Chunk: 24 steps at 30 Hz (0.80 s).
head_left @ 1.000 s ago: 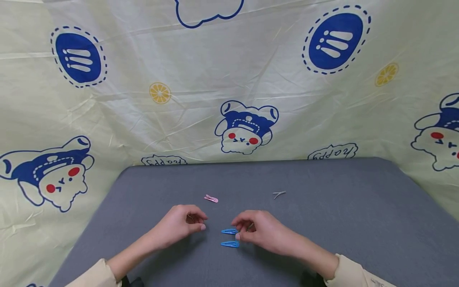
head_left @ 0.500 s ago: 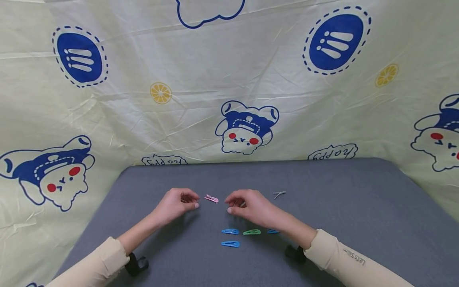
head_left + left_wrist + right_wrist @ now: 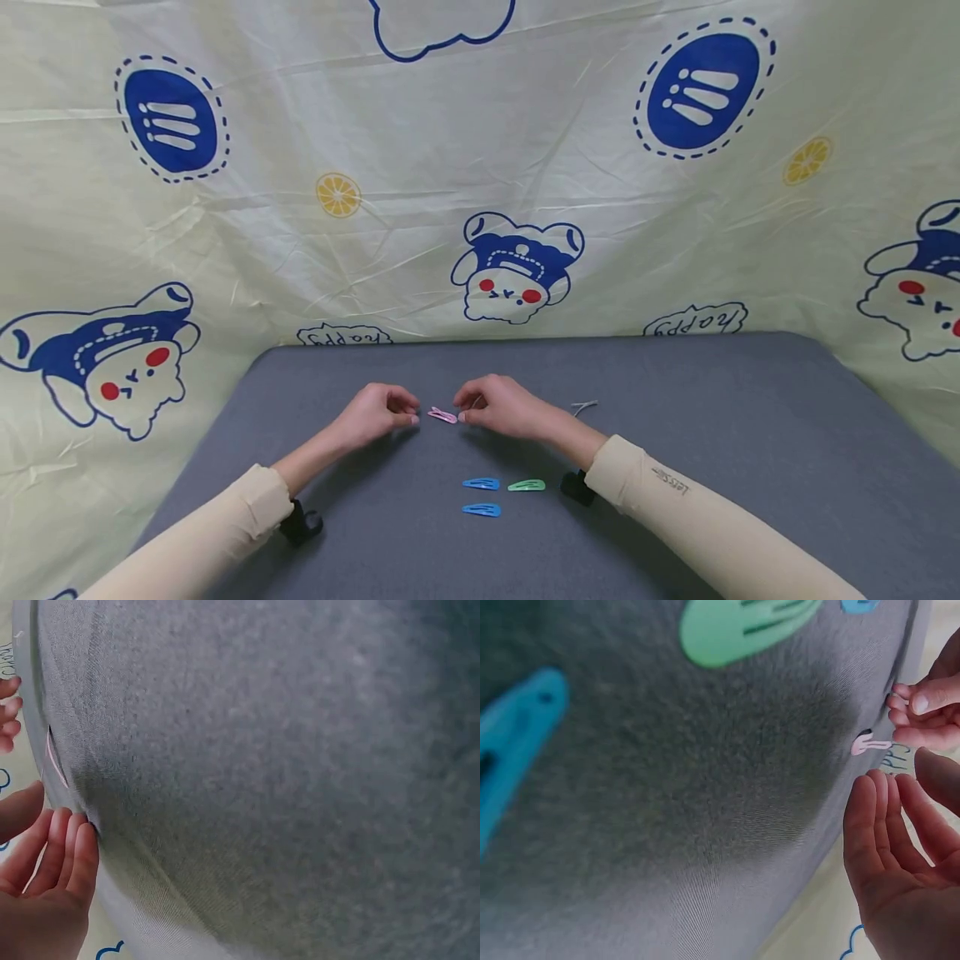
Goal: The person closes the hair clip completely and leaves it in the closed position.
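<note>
A pink snap hair clip (image 3: 442,415), its parts spread apart, lies on the dark grey tabletop between the two hands. My left hand (image 3: 378,412) is just left of it, fingers relaxed and holding nothing. To its right, my right hand (image 3: 498,406) has its fingertips right at the clip's rounded end; the thumb and fingers stand apart in the right wrist view. Nearer the front lie two blue snap clips, the upper one (image 3: 481,483) and the lower one (image 3: 481,510). Beside them is a green snap clip (image 3: 527,485). Another blue clip (image 3: 517,735) shows in the right wrist view.
A pale grey clip (image 3: 583,407), also spread apart, lies behind the right forearm. The grey table (image 3: 712,433) ends at a cream curtain (image 3: 405,267) printed with cartoon figures. Dark bands sit at both cuffs, the left one (image 3: 300,525) and the right one (image 3: 576,489).
Both hands have moved away from the front clips, up to either side of the pink clip. The right hand has shifted left to its end. The green clip has come into view.
</note>
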Tool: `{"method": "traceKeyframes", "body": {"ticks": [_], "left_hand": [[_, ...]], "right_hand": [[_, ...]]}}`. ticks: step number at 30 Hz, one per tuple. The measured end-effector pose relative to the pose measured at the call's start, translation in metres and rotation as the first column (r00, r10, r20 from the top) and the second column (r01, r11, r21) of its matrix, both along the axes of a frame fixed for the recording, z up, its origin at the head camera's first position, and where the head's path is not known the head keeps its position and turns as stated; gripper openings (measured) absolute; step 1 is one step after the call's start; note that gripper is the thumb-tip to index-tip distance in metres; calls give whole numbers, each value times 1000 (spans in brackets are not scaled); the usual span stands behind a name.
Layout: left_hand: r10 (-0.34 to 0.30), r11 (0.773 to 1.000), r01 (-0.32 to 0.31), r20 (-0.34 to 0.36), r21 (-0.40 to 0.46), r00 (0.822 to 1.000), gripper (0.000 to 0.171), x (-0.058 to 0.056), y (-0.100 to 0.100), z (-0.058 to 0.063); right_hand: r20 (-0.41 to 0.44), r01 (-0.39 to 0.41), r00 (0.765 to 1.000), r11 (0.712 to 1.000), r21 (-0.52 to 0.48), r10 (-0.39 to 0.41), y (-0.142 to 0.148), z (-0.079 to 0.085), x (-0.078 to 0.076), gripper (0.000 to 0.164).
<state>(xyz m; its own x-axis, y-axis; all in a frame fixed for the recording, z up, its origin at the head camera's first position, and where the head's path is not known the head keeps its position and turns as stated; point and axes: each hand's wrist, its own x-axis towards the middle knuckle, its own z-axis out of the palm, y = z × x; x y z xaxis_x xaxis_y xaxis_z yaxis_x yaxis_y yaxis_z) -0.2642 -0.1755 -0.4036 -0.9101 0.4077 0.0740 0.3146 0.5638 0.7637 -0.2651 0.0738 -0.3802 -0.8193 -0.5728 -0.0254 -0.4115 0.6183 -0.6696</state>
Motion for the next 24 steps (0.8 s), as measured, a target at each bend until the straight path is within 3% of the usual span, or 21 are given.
{"method": "traceKeyframes", "body": {"ticks": [7,14,24], "left_hand": [[-60,998,59,40,28,997,20,-7,0,-3],[-63,997,55,158,51,985,22,-18,-4,-7],[-51,997,38,195,70,979,25,-20,-8,-10]], "right_hand": [[38,-30,999,999,34,29,-8,-7,-16,18],[84,-22,996,999,38,19,-14,-14,-29,14],[7,-14,1000,997,75,13,-23,-21,-32,7]]}}
